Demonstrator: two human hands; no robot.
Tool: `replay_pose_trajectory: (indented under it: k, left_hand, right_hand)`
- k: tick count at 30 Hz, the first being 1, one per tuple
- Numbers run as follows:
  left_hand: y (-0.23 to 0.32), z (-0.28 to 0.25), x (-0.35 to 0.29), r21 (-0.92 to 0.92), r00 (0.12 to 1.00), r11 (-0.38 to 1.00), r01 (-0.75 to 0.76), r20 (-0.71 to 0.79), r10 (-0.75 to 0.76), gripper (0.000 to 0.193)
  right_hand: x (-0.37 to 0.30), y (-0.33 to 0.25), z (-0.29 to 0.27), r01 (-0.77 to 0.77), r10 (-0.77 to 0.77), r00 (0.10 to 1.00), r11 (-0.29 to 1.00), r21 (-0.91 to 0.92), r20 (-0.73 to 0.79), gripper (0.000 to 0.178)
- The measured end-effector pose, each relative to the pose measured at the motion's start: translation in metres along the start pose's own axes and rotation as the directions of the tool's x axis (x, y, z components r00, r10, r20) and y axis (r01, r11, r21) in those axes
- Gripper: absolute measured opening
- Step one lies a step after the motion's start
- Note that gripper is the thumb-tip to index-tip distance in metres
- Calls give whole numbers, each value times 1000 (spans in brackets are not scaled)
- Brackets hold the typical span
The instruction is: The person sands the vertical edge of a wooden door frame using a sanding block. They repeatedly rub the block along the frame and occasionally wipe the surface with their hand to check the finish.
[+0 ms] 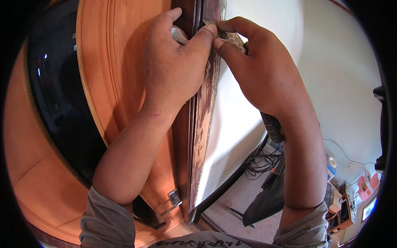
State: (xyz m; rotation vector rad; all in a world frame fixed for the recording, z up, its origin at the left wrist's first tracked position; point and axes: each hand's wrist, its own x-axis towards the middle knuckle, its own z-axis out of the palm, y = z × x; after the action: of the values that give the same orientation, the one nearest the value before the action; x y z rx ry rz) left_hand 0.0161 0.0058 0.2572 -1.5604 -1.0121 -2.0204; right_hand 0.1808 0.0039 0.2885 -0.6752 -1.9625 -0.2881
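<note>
Both my hands are raised at the upper part of a dark wooden door frame (205, 120), whose edge is worn and scraped to pale wood. My left hand (175, 62) is curled against the frame, its thumb tip on the edge. A pale, whitish object (179, 35) shows partly in its grip; its kind is hidden. Opposite, my right hand (264, 62) is closed, thumb and index finger bent toward the left thumb at the frame. Below its palm juts a black ribbed tool handle (271, 127); the tool's working end is hidden. A rough brownish patch (233, 38) shows between the right fingers.
To the left stands an orange-brown wooden door (120, 53) with a dark glass panel (58, 82) and a metal handle (174, 197). A white wall (244, 107) is on the right. Below it are coiled black cables (262, 161), a dark flat screen (264, 198) and cluttered boxes (336, 202).
</note>
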Motion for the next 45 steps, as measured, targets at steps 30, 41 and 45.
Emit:
replay_pose_trajectory:
  k: [30,41,45]
  left_hand:
    - [4,2,13,-72,999,997,36,-36,-38,62]
    - [8,1,24,-129,991,982,136,11,-135,64]
    - [11,0,29,-83,992,988,127,8,-126,66]
  right_hand:
    - [13,1,-1,15,-15,1000,998,66,2,43]
    - [23,-15,-15,-109,105,993,992,69,60,43]
    - [26,-12,-13,-61,59,998,995,80,25,42]
